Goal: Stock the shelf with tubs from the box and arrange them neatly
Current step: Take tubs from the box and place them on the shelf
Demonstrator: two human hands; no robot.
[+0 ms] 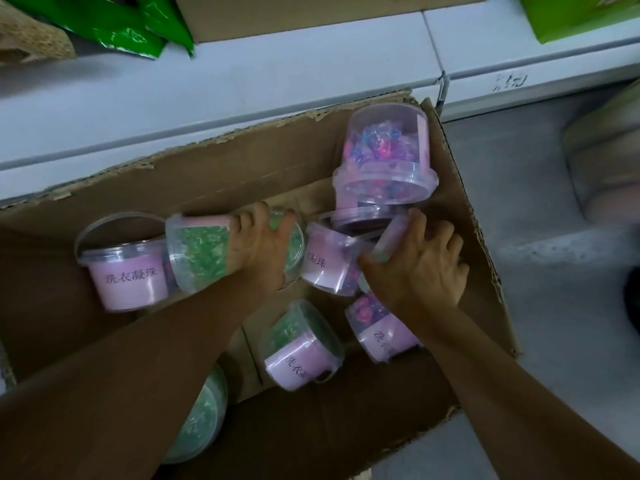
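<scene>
An open cardboard box (221, 174) on the floor holds several clear plastic tubs with pink labels. My left hand (258, 242) grips a tub of green pods (199, 252) lying on its side in the middle. My right hand (420, 263) lies over a tub (389, 237) at the box's right side, its fingers curved round it. A purple-filled tub (384, 155) stands upside down at the back right. More tubs lie at the left (126, 271), in the centre (325, 263), at the front (301, 344) and under my right wrist (375, 322).
A white shelf (242, 74) runs across the top, carrying green packets (114, 26), a cardboard carton (311, 12) and a green box (581, 15). Grey floor (519, 188) lies right of the box. Another green tub (204, 417) shows under my left forearm.
</scene>
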